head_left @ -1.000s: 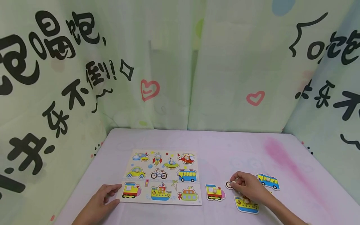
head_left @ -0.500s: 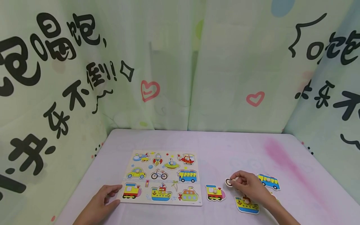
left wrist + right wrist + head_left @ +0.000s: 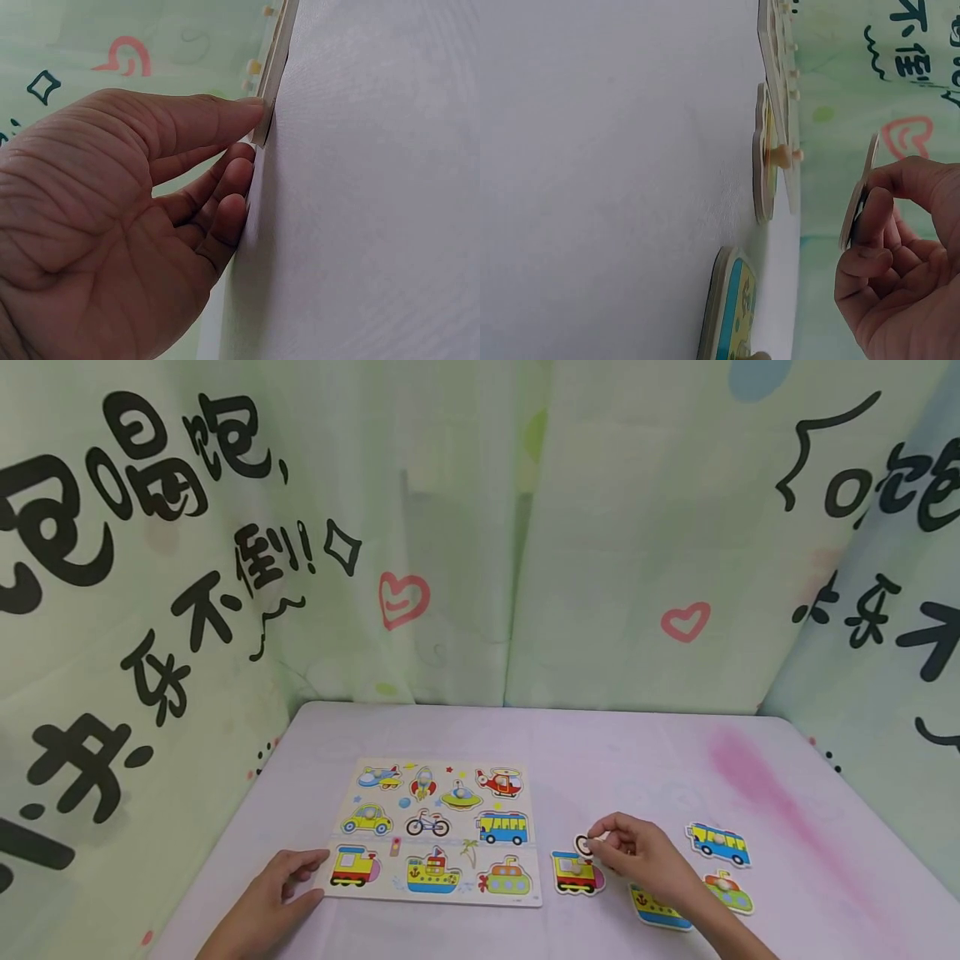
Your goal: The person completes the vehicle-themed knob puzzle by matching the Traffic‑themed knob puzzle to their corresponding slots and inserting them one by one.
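Note:
My left hand [image 3: 270, 893] rests at the near left corner of the puzzle board [image 3: 393, 878], thumb and index finger touching its edge. In the left wrist view its thumb [image 3: 225, 120] lies against the board's corner, other fingers loosely bent. With thumb and fingertips my right hand [image 3: 641, 858] pinches a bicycle puzzle piece [image 3: 581, 845], one black-ringed wheel showing and the rest hidden by fingers. The piece [image 3: 853, 210] is held up off the table in the right wrist view. In the head view it overlaps the train piece [image 3: 576, 878], which lies right of the board.
Beneath the right hand and wrist lies a ship piece [image 3: 654, 908], partly covered. A bus piece [image 3: 718, 845] and a submarine piece [image 3: 729, 893] lie farther right. The board holds knobbed vehicle pieces in its upper part. Curtains [image 3: 600, 568] with writing surround the table [image 3: 622, 752].
My right hand has moved left with the bicycle piece, now over the train piece's far edge. The submarine piece has come into fuller view. The left hand stays at the board.

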### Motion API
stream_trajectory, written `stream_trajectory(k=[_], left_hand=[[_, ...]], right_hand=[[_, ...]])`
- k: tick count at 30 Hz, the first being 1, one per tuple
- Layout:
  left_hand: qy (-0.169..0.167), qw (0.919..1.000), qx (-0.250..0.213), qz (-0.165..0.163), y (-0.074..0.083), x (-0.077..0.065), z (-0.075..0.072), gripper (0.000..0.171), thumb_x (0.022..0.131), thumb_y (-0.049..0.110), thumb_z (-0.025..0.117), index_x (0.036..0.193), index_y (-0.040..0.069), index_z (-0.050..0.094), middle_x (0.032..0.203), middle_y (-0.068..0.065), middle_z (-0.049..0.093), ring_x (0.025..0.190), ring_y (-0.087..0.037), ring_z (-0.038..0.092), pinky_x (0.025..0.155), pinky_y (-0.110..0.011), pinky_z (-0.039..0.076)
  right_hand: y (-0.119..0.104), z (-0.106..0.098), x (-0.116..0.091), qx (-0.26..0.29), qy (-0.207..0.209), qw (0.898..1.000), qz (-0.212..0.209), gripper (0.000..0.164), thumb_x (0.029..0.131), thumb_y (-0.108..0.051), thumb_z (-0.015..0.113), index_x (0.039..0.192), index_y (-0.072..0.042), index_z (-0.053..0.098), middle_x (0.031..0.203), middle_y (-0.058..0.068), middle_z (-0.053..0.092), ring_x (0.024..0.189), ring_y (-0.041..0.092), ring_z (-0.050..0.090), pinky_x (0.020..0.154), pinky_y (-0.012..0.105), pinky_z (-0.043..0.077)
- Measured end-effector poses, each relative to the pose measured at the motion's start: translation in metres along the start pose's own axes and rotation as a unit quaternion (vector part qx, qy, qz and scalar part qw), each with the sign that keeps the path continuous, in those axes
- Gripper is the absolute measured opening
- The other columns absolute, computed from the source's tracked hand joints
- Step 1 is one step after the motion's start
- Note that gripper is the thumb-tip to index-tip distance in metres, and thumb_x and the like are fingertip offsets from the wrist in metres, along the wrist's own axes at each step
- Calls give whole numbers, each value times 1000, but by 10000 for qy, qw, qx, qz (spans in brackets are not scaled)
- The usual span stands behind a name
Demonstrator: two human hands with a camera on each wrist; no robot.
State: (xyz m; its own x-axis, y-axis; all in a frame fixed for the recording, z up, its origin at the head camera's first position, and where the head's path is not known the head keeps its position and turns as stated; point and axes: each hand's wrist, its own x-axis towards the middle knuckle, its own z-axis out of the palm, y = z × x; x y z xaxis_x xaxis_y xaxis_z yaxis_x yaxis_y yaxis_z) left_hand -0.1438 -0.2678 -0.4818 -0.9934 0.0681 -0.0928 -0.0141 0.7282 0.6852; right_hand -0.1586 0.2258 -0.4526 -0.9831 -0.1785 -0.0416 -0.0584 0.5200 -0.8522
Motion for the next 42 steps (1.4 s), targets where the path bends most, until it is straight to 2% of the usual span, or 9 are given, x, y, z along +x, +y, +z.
stream_trajectory(k=[8,16,22,28,35,42], left_hand=[[-11,10000,4,8,1,0,0,51,90,14,78,137,9,61,118,2,58,103,-14,50,83,-24,46],[41,10000,10,79,-2,1,0,51,89,14,80,136,10,62,119,2,59,102,-13,51,82,-24,47],[80,9997,-74,200,-3,0,0,50,88,12,80,135,9,63,119,1,60,100,-10,53,83,-23,47],[87,9998,-54,177,-1,0,0,50,87,12,80,135,9,63,118,2,59,101,-11,54,83,-23,47],[198,9980,-254,535,-3,0,-1,50,86,8,81,133,5,63,118,-1,59,98,-6,53,81,-23,47],[142,9995,-161,240,-4,0,1,50,87,10,80,133,8,64,117,1,59,99,-8,53,82,-23,46]], right_hand=[[-11,15,6,155,-301,9991,-268,27,96,-24,73,111,-3,65,76,6,60,59,20,57,56,25,48],[-28,34,13,107,-522,9964,-659,19,97,-20,72,106,-4,66,75,2,57,59,5,47,52,20,40],[-36,50,19,228,-710,9918,-1033,15,96,-18,72,102,-5,66,73,-1,57,57,3,45,51,19,38],[-44,63,26,159,-859,9865,-1386,14,97,-19,71,101,-6,67,73,-5,58,57,0,44,51,17,36],[-51,77,36,300,-894,9832,-1561,12,96,-15,72,100,-5,68,74,-3,58,59,2,47,55,17,40],[-62,96,46,467,-1001,9821,-1528,12,96,-15,72,102,-6,68,73,-3,59,57,4,49,53,19,40]])
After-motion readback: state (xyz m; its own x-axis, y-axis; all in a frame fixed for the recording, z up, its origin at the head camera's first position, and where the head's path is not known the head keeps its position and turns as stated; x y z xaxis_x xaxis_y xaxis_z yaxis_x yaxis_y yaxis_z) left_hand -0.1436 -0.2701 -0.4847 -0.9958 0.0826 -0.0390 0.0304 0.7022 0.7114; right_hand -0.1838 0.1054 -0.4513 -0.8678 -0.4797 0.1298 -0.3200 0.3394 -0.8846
